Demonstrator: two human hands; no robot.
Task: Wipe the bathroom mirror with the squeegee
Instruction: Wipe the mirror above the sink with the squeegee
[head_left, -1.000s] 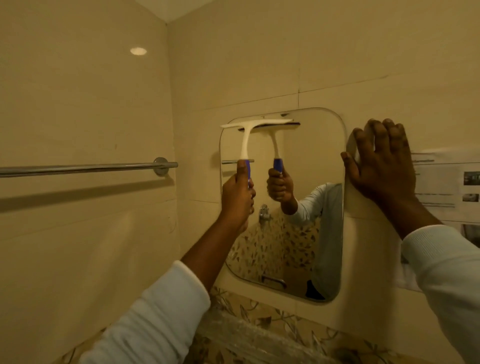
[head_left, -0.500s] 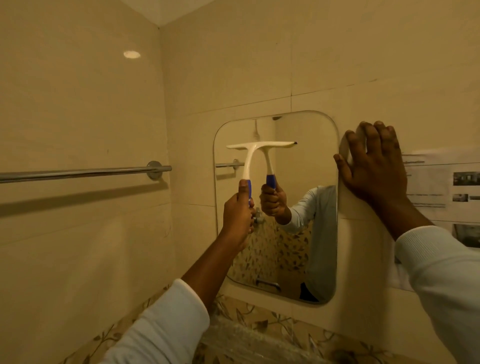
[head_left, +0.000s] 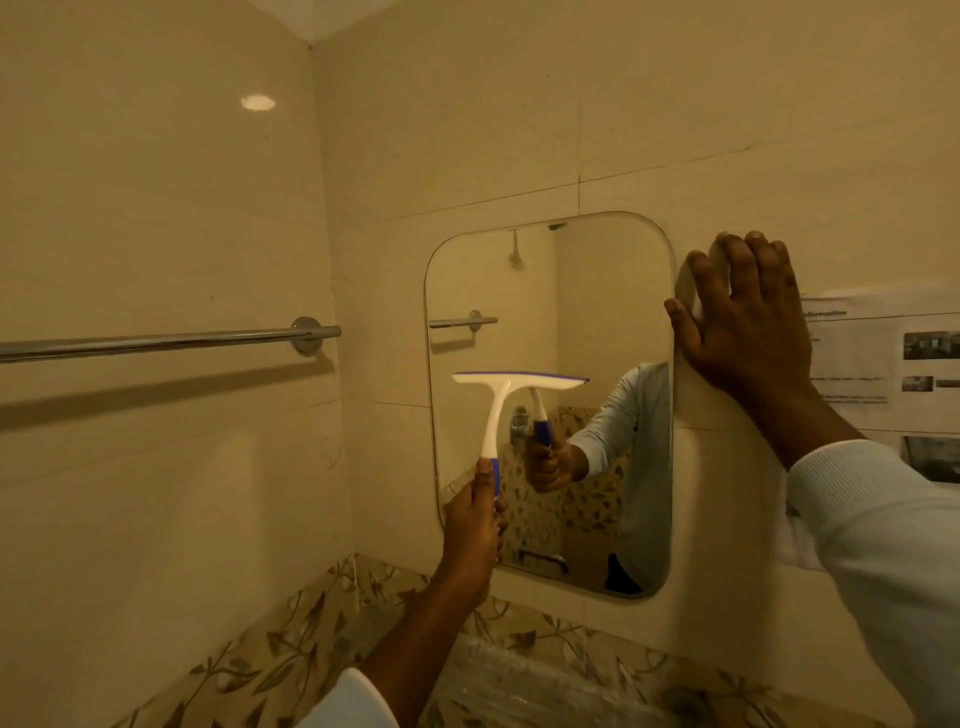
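A rounded rectangular mirror (head_left: 597, 291) hangs on the tiled wall ahead. My left hand (head_left: 475, 525) grips the blue end of the handle of a white squeegee (head_left: 498, 395). Its blade lies level against the glass about halfway down the left part of the mirror. My right hand (head_left: 748, 322) rests flat on the wall, fingers spread, with the thumb at the mirror's right edge. The glass reflects my sleeve, hand and squeegee.
A chrome towel rail (head_left: 156, 343) runs along the left wall at blade height. A printed paper notice (head_left: 893, 364) is stuck to the wall right of my right hand. A band of leaf-patterned tiles (head_left: 291, 654) runs below the mirror.
My left hand has drawn the squeegee down the glass from the mirror's top edge to about mid-height. My right hand has stayed on the wall by the mirror's right edge.
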